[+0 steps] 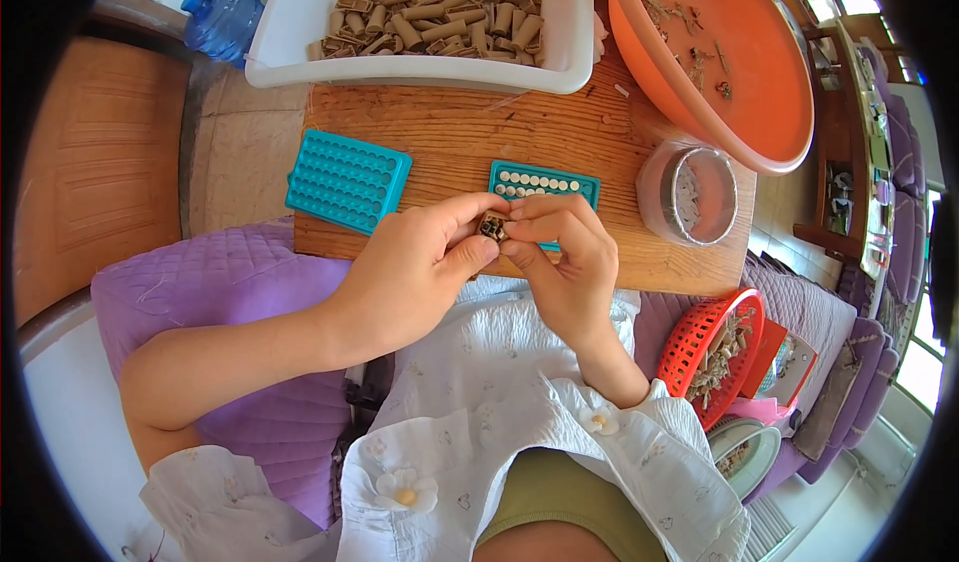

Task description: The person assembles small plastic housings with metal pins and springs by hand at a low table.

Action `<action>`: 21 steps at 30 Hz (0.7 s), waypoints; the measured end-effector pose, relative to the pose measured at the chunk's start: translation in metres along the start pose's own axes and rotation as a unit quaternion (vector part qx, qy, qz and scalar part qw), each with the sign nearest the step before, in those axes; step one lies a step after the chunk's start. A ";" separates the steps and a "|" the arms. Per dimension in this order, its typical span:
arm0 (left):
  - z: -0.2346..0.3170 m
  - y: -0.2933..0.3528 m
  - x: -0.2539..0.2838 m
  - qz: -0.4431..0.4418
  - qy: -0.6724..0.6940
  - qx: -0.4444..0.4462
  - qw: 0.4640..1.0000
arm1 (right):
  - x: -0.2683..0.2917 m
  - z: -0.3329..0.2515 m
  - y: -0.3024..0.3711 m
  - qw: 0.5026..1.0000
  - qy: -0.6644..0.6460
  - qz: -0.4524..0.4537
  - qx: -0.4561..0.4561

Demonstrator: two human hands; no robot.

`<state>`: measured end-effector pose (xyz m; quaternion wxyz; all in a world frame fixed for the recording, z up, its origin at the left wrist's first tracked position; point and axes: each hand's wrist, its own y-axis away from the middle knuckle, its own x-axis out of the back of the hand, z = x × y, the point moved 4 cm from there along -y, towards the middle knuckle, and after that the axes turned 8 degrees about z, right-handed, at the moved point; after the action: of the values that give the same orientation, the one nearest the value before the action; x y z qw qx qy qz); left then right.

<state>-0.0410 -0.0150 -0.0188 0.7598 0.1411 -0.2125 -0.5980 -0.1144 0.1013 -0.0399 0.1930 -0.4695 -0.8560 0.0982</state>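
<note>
Just over the near edge of the wooden table, my left hand (405, 267) grips a small brown plastic casing (492, 225) between thumb and fingers. Dark and metallic bits show in the casing's open end. My right hand (569, 252) meets it from the other side, thumb and forefinger pinched together at that end; whatever they hold is too small to make out. Behind my right hand lies a teal tray (595, 194) with rows of white round pieces (539, 181), partly covered by my fingers. A second teal tray (348, 177) with rows of round hollows sits to the left.
A white tub (420, 74) of brown casings (430, 22) stands at the table's (450, 122) far side. An orange basin (739, 102) with small metal parts overhangs the right corner, beside a clear tub (654, 197) of white bits. A red basket (689, 347) of parts sits lower right.
</note>
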 end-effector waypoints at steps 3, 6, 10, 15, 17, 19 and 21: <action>-0.001 0.004 -0.005 0.019 -0.065 -0.052 0.996 | 0.005 0.000 -0.012 0.985 0.004 -0.155 -0.079; 0.006 0.005 -0.005 -0.001 -0.118 -0.082 0.990 | 0.008 0.005 -0.021 0.946 0.026 -0.258 -0.196; 0.017 0.007 -0.004 -0.074 -0.122 -0.039 0.989 | 0.008 0.014 -0.030 0.942 -0.005 -0.284 -0.178; 0.004 -0.004 0.003 -0.062 0.100 0.012 0.993 | -0.006 0.034 -0.022 0.924 -0.183 -0.222 -0.251; 0.009 -0.007 0.006 -0.042 0.186 0.052 0.980 | -0.009 0.027 -0.024 0.935 -0.162 -0.187 -0.256; 0.013 -0.007 0.007 -0.006 0.215 0.026 0.976 | -0.013 0.020 -0.024 0.943 -0.141 -0.152 -0.260; 0.015 -0.007 0.011 0.031 0.243 0.000 0.969 | -0.014 0.013 -0.025 0.927 -0.252 -0.035 -0.277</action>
<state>-0.0519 -0.0272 -0.0077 0.8066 0.2757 -0.0254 -0.5222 -0.1329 0.0764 -0.0465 -0.1635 -0.4342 -0.8852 -0.0346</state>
